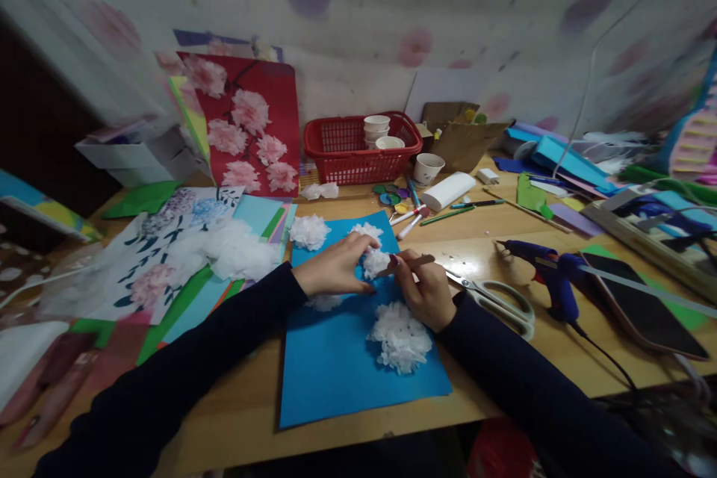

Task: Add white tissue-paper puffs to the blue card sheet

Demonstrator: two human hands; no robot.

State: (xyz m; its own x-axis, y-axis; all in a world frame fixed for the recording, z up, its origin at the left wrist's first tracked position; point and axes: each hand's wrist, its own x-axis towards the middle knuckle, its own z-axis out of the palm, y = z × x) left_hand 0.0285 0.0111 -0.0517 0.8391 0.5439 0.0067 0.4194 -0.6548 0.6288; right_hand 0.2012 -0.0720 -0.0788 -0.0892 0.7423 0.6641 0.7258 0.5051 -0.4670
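On a blue sheet of card (pixel 330 358) lie several white crumpled-paper flowers, the largest flower (pixel 400 338) near the right edge. My left hand (pixel 339 265) arches over a small white flower (pixel 376 264), thumb and fingers apart around it; whether the fingertips press on it I cannot tell. A thin flat brown stick (pixel 421 261) is pinched in my right hand (pixel 429 295), its tip pointing at that small flower. Another flower (pixel 310 232) sits at the card's upper left, and one (pixel 325 302) is partly covered by my left hand.
Scissors (pixel 498 302), a blue glue gun (pixel 543 265) and a phone (pixel 644 306) lie to the right. Behind stand a red basket (pixel 358 164) with paper cups and a red picture of pink flowers (pixel 252 127). Coloured paper and white tissue (pixel 235 246) spread on the left.
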